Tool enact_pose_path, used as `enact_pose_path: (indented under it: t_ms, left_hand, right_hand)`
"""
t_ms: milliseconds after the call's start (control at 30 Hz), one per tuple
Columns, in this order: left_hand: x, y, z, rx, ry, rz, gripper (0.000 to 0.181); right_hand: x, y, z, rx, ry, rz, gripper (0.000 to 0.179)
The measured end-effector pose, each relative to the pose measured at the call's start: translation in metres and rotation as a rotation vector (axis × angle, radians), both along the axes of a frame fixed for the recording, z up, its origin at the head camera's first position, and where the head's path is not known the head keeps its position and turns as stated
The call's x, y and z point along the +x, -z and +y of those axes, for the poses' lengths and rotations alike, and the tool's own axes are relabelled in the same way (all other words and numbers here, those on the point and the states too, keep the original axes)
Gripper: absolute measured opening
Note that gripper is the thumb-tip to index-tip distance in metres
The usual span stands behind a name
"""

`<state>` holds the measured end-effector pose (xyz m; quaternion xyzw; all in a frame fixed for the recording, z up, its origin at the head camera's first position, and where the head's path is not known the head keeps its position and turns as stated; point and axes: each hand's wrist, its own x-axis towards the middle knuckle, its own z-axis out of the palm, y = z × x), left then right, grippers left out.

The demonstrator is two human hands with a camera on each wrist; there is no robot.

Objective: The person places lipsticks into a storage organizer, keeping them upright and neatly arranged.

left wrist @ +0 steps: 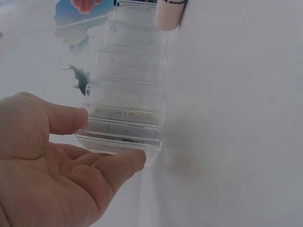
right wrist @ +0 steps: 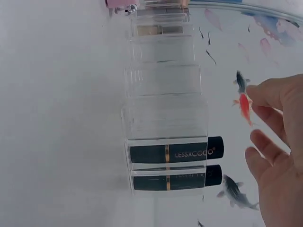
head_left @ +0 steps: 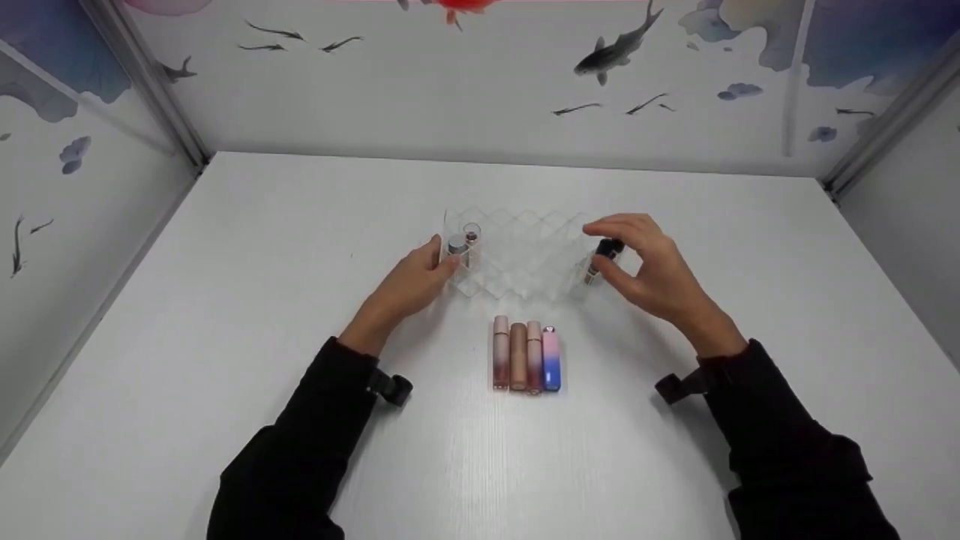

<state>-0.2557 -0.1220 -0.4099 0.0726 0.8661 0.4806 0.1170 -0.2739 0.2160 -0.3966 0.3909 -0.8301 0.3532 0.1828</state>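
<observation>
Left hand [head_left: 411, 280] grips the left end of the clear holder [head_left: 529, 259] on the table [head_left: 600, 472], right hand [head_left: 654, 264] released beside two black lipsticks [right wrist: 151, 154] slotted at its right; bumping their caps could swivel it into the four tubes [head_left: 518, 356] in front.

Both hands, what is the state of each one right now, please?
Left hand: holding the clear plastic multi-slot organizer by its end.
Right hand: open, holding nothing, near two black tubes with gold bands.
</observation>
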Motion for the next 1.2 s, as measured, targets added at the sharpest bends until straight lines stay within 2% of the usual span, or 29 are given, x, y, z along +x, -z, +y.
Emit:
enact_pose_path:
  t_ms: [67,167,300,367,533,933,1200]
  left_hand:
    - [0.000,0.001,-0.002,-0.013,0.001,0.000,0.068]
    - [0.000,0.003,-0.003,-0.024,0.006,0.018,0.065]
    - [-0.001,0.003,-0.003,-0.008,0.011,0.044,0.054]
    - [-0.001,0.003,-0.002,0.008,0.014,0.048,0.051]
    - [-0.002,0.003,-0.003,0.029,0.020,0.040,0.058]
    - [-0.002,0.001,-0.004,0.026,0.028,0.054,0.059]
    - [-0.002,0.003,-0.003,0.047,0.026,0.059,0.056]
  right_hand:
    - [0.002,0.002,-0.007,0.048,-0.116,0.021,0.036]
    - [0.008,0.005,-0.015,0.157,-0.279,-0.036,0.038]
    - [0.016,0.007,-0.021,0.316,-0.393,-0.159,0.039]
    - [0.018,0.008,-0.023,0.374,-0.408,-0.198,0.039]
    - [0.020,0.011,-0.024,0.458,-0.421,-0.256,0.038]
    - [0.017,0.016,-0.025,0.520,-0.460,-0.297,0.026]
    - [0.015,0.017,-0.021,0.555,-0.439,-0.338,0.020]
